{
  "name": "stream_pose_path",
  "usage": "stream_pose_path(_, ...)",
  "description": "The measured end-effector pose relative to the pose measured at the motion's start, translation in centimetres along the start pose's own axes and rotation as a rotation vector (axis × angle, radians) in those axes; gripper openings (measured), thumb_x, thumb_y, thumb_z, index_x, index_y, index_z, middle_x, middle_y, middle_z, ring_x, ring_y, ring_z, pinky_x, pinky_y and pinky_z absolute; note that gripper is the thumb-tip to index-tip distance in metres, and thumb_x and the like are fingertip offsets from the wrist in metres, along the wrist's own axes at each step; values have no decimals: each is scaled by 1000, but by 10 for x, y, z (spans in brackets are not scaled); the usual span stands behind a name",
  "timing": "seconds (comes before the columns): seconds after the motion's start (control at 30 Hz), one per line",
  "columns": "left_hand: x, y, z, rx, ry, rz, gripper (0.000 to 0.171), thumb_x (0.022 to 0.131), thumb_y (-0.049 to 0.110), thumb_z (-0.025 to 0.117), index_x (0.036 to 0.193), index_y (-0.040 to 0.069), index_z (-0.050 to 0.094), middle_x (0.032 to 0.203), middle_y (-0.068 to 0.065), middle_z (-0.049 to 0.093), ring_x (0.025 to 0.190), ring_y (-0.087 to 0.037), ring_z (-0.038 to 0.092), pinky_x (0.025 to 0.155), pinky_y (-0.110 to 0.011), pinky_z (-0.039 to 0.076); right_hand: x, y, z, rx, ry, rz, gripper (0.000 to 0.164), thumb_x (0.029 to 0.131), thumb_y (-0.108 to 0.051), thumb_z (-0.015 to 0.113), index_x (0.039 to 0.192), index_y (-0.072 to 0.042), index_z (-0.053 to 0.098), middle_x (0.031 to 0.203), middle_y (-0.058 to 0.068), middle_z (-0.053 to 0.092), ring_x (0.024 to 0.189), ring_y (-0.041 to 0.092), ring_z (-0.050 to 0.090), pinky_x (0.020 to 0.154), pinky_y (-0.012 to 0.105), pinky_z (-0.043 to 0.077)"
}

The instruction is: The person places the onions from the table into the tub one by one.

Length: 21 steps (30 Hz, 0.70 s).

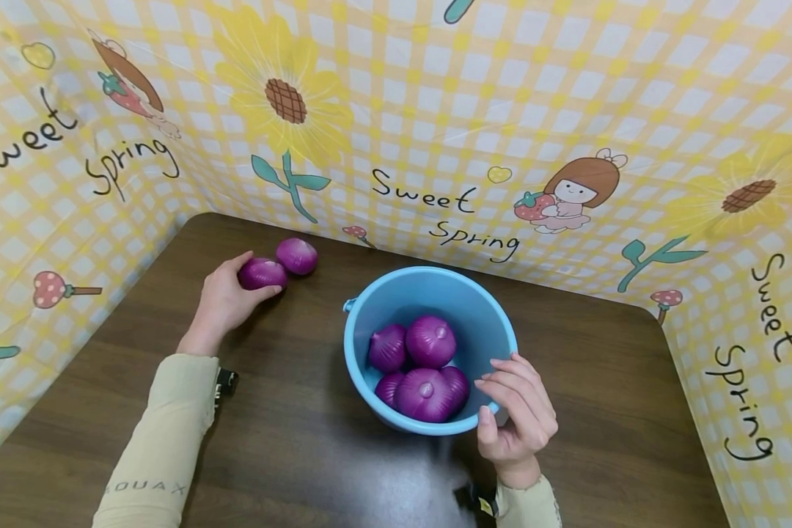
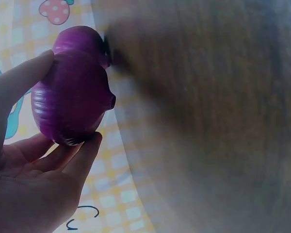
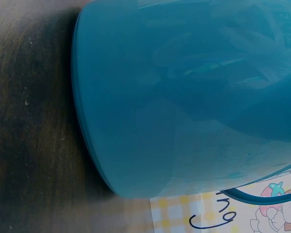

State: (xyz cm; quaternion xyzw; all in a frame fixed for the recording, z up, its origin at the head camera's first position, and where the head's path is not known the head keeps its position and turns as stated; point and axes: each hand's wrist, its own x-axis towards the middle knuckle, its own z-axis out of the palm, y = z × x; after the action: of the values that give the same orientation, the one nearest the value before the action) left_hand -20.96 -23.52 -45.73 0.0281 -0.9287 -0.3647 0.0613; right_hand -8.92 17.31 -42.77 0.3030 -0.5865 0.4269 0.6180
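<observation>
In the head view my left hand [image 1: 227, 297] grips a purple onion [image 1: 262, 274] at the table's far left, thumb on one side and fingers on the other. The left wrist view shows that onion [image 2: 70, 99] between the thumb and fingertips of the left hand [image 2: 43, 184]. A second onion [image 1: 297, 256] lies just beyond it. Over at the centre stands a blue bucket [image 1: 429, 277] holding several purple onions [image 1: 430, 342]. My right hand [image 1: 520, 411] holds the bucket's near right rim, fingers over the edge and thumb outside. Only the bucket's outer wall [image 3: 174, 107] fills the right wrist view.
Everything stands on a dark wooden table [image 1: 290, 440]. A yellow checked cloth [image 1: 396, 132] with printed flowers and figures rises behind the table and along both sides. On the bucket's left rim is a small handle lug [image 1: 350, 304].
</observation>
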Motion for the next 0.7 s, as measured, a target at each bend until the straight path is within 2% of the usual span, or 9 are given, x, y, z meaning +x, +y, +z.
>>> stream_pose_path(0.7, -7, 19, -7, -18, 35, 40, 84, 86, 28, 84, 151, -6, 42, 146, -34, 44, 133, -52, 42, 108, -63, 35, -1, 0, -1, -4, -5, 2, 44, 91, -28, 66, 63, 5, 69, 62, 17, 64, 63, 38, 64, 88, 46, 57)
